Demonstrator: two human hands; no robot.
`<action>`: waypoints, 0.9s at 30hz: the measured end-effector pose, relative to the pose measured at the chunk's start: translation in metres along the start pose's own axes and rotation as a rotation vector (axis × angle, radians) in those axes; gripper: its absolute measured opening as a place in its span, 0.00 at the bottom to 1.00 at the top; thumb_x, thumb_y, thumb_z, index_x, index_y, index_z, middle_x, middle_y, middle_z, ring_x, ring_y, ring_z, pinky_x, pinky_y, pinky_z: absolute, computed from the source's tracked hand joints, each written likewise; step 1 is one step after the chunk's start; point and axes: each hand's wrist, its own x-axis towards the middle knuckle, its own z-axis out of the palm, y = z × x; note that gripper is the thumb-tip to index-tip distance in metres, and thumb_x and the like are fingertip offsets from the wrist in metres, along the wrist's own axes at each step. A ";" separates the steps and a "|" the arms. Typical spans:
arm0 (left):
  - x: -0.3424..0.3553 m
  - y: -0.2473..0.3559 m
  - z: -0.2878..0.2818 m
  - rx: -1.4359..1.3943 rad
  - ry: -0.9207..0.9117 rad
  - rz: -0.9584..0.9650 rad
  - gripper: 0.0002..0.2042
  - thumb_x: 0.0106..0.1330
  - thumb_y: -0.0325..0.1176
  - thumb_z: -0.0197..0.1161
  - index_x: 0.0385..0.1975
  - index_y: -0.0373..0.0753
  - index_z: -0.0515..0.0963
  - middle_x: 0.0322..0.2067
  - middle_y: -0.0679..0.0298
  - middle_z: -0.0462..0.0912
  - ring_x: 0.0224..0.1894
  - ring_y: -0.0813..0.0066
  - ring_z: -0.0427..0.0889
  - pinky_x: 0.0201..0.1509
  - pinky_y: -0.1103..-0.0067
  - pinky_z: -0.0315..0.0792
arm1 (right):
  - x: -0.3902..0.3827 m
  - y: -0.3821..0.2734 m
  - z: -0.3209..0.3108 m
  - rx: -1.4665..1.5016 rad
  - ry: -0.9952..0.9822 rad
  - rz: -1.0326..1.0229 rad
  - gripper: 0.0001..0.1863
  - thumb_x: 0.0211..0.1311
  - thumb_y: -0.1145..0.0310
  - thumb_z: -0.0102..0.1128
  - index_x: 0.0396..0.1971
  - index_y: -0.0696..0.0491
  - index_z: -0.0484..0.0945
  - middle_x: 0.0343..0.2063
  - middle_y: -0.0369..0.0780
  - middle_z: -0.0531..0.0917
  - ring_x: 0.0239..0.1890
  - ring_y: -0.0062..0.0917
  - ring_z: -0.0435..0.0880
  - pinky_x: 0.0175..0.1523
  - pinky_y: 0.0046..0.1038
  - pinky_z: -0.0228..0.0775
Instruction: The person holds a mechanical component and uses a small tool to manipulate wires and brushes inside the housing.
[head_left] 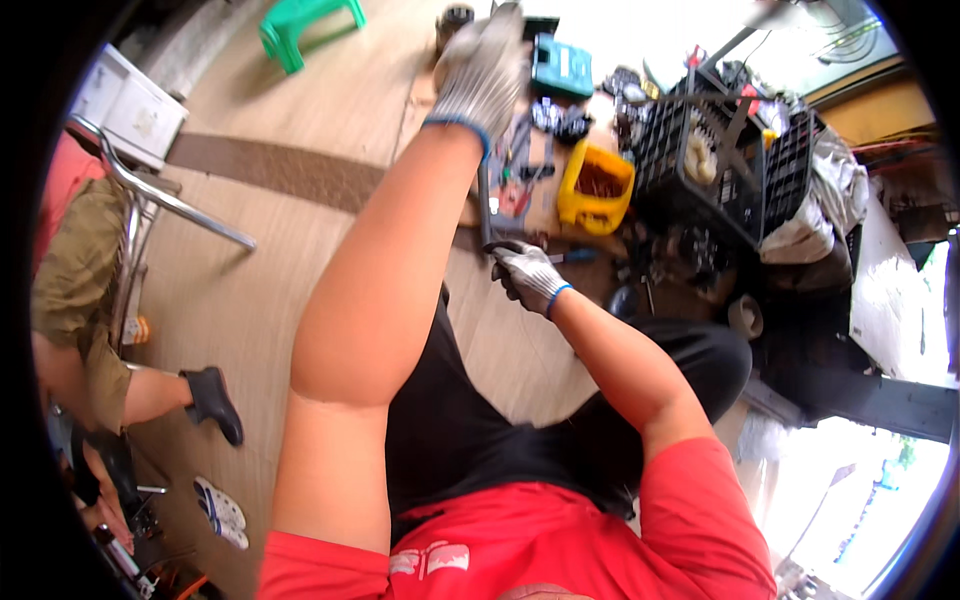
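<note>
From afar I judge a steady, aligned hold best, with my gloved left hand (482, 75) up-left of the yellow container (574, 213), too blurred to tell its grip, the dark bar (485, 210) left of that container between both hands, and my right hand (525, 268), lower-left of it, clasping the bar's near end.

The left hand (482, 72) in a whitish knit glove is blurred, its fingers indistinct; the upper end of a slim dark rod (485, 208) is hidden behind it. Left of those fingers, the picture's edge cuts off a green plastic stool (293, 22). Right of them, a yellow plastic container's (571, 205) brownish contents are unclear.
</note>
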 end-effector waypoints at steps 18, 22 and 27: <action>-0.026 0.047 -0.048 -1.281 -0.488 -0.611 0.25 0.79 0.51 0.43 0.56 0.34 0.75 0.50 0.48 0.83 0.53 0.49 0.83 0.56 0.56 0.79 | -0.106 -0.186 -0.007 -0.332 -0.063 -0.748 0.15 0.71 0.70 0.56 0.51 0.61 0.81 0.43 0.40 0.86 0.41 0.18 0.80 0.46 0.21 0.74; -0.030 0.057 -0.044 -1.299 -0.523 -0.619 0.23 0.80 0.49 0.43 0.56 0.35 0.75 0.49 0.49 0.84 0.51 0.50 0.84 0.55 0.57 0.80 | -0.105 -0.187 -0.016 -0.537 -0.021 -0.867 0.15 0.71 0.69 0.57 0.51 0.61 0.81 0.41 0.42 0.86 0.39 0.19 0.80 0.45 0.22 0.74; -0.035 0.059 -0.041 -1.253 -0.476 -0.572 0.19 0.80 0.44 0.46 0.53 0.36 0.77 0.45 0.52 0.85 0.48 0.52 0.85 0.53 0.56 0.81 | -0.109 -0.187 -0.017 -0.472 -0.007 -0.771 0.14 0.70 0.69 0.56 0.50 0.60 0.81 0.40 0.45 0.86 0.39 0.22 0.82 0.45 0.25 0.75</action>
